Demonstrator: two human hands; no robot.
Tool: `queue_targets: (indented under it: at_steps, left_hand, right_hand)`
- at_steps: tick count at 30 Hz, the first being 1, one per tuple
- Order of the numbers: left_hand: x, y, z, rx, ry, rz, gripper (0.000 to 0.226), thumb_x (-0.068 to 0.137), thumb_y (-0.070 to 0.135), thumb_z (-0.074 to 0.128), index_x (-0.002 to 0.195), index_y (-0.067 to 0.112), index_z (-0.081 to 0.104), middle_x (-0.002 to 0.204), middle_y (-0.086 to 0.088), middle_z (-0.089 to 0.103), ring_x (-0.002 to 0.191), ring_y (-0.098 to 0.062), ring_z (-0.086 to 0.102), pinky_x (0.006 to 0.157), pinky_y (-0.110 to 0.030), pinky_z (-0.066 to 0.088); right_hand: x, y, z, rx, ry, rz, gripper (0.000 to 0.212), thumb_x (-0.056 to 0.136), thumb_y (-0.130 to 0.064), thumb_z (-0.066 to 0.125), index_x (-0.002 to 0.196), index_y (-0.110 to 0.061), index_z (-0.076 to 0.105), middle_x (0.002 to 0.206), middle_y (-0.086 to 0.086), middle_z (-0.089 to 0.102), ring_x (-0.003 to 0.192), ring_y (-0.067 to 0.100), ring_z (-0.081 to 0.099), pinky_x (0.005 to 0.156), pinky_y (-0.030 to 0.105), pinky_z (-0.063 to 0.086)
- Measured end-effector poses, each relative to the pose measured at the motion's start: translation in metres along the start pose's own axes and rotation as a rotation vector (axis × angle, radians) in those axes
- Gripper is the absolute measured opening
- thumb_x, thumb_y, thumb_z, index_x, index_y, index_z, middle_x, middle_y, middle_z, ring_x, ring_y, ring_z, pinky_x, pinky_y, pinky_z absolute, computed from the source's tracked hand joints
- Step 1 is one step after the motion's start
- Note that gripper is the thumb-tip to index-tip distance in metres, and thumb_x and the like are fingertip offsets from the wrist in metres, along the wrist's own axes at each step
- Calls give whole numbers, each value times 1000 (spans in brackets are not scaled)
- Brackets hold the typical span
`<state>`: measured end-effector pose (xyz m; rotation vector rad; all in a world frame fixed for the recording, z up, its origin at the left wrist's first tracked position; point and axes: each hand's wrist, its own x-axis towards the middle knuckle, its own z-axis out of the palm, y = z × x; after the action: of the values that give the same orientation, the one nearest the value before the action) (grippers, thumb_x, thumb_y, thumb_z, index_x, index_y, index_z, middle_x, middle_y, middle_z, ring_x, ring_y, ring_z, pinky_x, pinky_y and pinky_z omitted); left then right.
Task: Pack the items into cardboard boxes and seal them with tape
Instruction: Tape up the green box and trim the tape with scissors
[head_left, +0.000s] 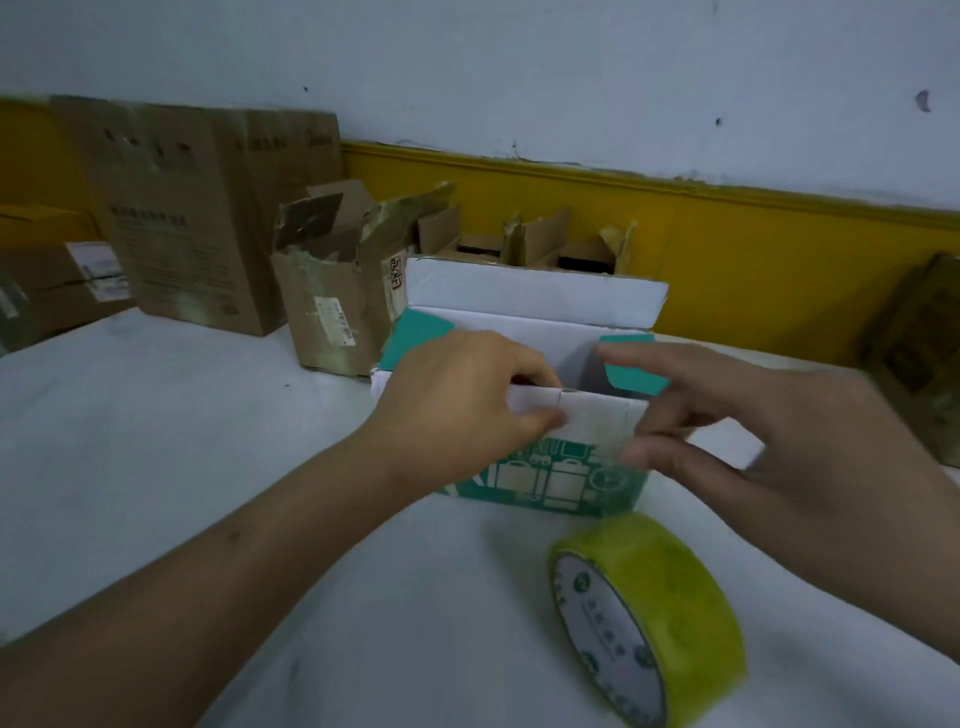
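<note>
A green and white printed cardboard box (550, 480) stands open in the middle of the white table, its white lid (535, 299) raised at the back. My left hand (457, 400) pinches the white near flap (587, 418) at the box's front rim, thumb outside and fingers curled over the edge. My right hand (779, 431) reaches in from the right with fingers spread, its fingertips touching the flap's right end beside a green side tab (636, 376). A roll of yellowish clear tape (649, 618) stands on edge in front of the box. The box's contents are hidden.
Several brown cardboard boxes line the back wall: a tall one (208, 218), a torn open one (332, 296), and low open ones (545, 249). Another brown box (919, 358) sits at the right edge. White table surface (156, 441) spreads to the left.
</note>
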<state>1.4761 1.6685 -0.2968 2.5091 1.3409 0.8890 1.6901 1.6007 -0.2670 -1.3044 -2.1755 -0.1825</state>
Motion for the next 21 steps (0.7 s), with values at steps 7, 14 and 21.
queue_targets:
  at_steps: [7, 14, 21]
  left_hand:
    - [4, -7, 7, -47, 92, 34, 15, 79, 52, 76, 81, 38, 77, 53, 25, 57, 61, 7, 56, 48, -12, 33]
    - [8, -12, 2, -124, 1, 11, 19, 74, 53, 79, 89, 42, 78, 59, 7, 64, 55, -7, 51, 48, -16, 35]
    - [12, -14, -6, -191, -109, -5, 29, 76, 38, 84, 94, 34, 62, 81, 21, 72, 79, 8, 63, 73, -25, 55]
  right_hand:
    - [29, -21, 14, 53, -50, 68, 6, 81, -40, 70, 77, -36, 71, 66, -21, 66, 76, -6, 61, 68, 13, 48]
    - [57, -20, 26, -21, -72, 153, 9, 84, -32, 72, 75, -32, 70, 64, -15, 67, 72, 0, 60, 61, 15, 44]
    - [66, -11, 22, 4, -133, 175, 9, 84, -34, 72, 75, -32, 70, 66, -17, 68, 72, -2, 61, 61, 16, 46]
